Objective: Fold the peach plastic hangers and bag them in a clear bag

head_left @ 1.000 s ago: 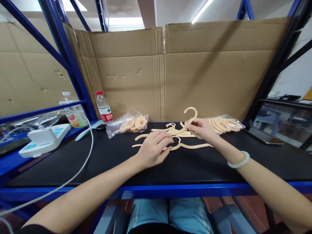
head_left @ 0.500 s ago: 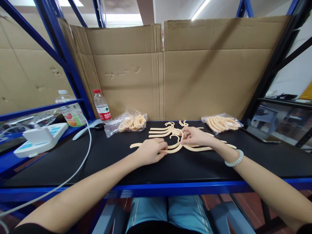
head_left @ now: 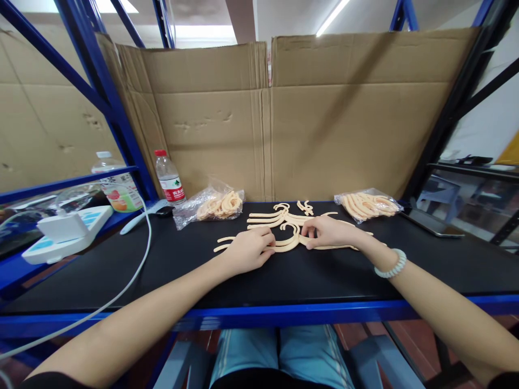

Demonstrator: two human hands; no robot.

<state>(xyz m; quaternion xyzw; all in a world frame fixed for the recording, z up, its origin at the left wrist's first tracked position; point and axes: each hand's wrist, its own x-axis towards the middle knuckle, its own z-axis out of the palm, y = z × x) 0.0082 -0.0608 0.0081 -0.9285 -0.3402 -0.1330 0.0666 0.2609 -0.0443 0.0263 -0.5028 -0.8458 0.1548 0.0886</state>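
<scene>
The left hand (head_left: 249, 251) curls over the left side of the front hangers (head_left: 286, 249) on the tabletop (head_left: 284, 286), the right hand (head_left: 330, 232) over their right; whether either is clamped cannot be told. Behind the front hangers lie further hangers (head_left: 267, 220), a left bag (head_left: 221, 206) and a right bag (head_left: 368, 205).

A ceiling tube (head_left: 332, 17) glows overhead; diagonal shadow darkens the cardboard (head_left: 373, 113).
</scene>
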